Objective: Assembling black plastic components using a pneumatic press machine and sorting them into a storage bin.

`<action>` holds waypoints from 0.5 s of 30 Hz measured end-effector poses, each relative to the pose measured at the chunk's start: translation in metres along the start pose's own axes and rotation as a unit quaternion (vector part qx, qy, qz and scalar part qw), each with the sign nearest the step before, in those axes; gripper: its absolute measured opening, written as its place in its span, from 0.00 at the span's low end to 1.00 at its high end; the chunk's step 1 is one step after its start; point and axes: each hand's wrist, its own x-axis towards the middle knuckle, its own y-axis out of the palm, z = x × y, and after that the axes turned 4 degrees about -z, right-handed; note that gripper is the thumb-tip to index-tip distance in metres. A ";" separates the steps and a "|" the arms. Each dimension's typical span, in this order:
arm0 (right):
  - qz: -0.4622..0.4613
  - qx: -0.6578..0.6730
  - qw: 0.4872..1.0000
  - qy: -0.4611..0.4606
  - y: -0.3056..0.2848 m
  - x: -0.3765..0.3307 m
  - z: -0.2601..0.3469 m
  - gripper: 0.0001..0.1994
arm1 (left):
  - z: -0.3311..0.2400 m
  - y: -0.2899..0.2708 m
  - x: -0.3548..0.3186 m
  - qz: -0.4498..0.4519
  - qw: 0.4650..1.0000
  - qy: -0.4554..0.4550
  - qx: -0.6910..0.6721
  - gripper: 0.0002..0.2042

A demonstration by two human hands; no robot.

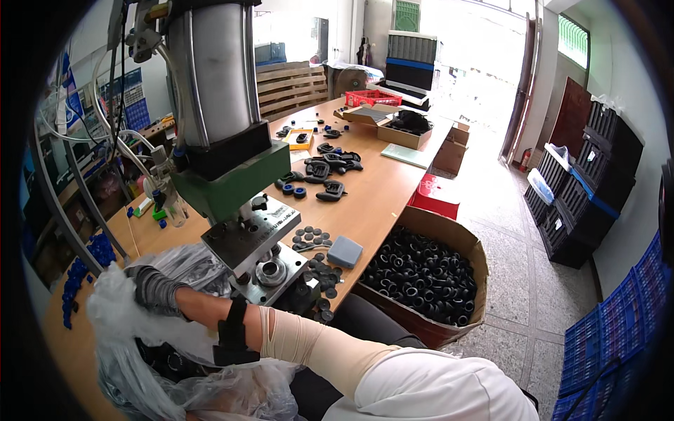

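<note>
A cardboard box (472, 247) of black rings stands beside the wooden table (379, 189), near blue crates (618, 337)

At lower centre of the frame, a grey knit glove covers the hand (156, 289); black wrist strap; beige arm sleeve; white short-sleeved shirt.

Green press body (228, 184), black rings in brown cardboard box (472, 247), grey-gloved hand (156, 289)

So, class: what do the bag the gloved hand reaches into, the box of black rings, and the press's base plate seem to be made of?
Bag: thin clear plastic film, glossy and crumpled.
Box: brown corrugated cardboard, matte, flaps folded open.
Rings: probably rubber or plastic, dull black.
Plate: bare metal, likely steel, grey with a sheen.
Hand wears a grey knit glove.
</note>
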 end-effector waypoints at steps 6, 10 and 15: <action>-0.065 -0.240 0.961 -0.117 -0.030 0.000 0.030 0.10 | 0.018 0.005 0.004 0.035 0.987 -0.143 0.058 0.24; -0.043 -0.504 0.861 -0.054 -0.047 -0.016 0.066 0.08 | -0.036 -0.006 0.013 0.066 0.977 -0.196 0.049 0.29; -0.083 -0.535 0.820 0.183 -0.097 -0.027 0.051 0.26 | -0.106 -0.014 0.057 0.067 0.965 -0.252 -0.011 0.30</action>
